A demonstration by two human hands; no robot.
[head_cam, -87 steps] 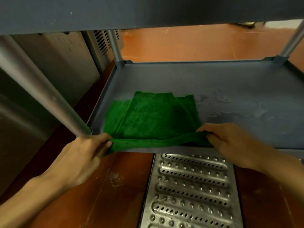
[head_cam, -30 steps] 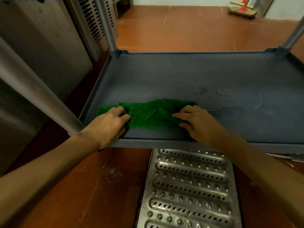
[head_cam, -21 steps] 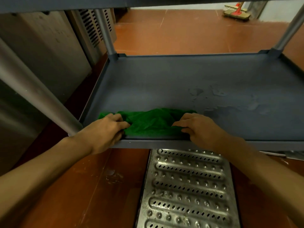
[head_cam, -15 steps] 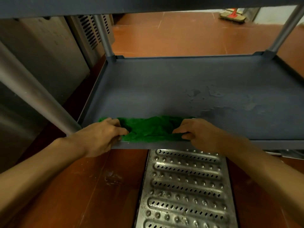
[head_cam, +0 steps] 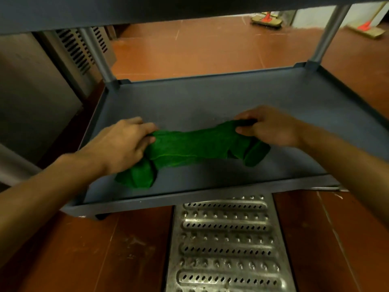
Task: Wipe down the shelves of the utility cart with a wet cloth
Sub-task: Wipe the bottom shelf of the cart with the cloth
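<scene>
Item: green microfibre cloth [head_cam: 193, 146], bunched lengthwise, held across the middle of the grey plastic lower cart shelf [head_cam: 210, 98], ends drooping toward it. Left hand [head_cam: 124, 144] clutches the cloth's left end; right hand [head_cam: 271, 127] pinches its right end. Likely pulled taut to refold a fresh wiping face.

the cloth [head_cam: 189, 148] is fuzzy green fabric, matt. the shelf [head_cam: 210, 98] looks like matt grey plastic. posts [head_cam: 328, 32] are dull metal. the floor grate [head_cam: 227, 245] is shiny perforated metal; the floor [head_cam: 84, 253] reddish, scuffed.
</scene>
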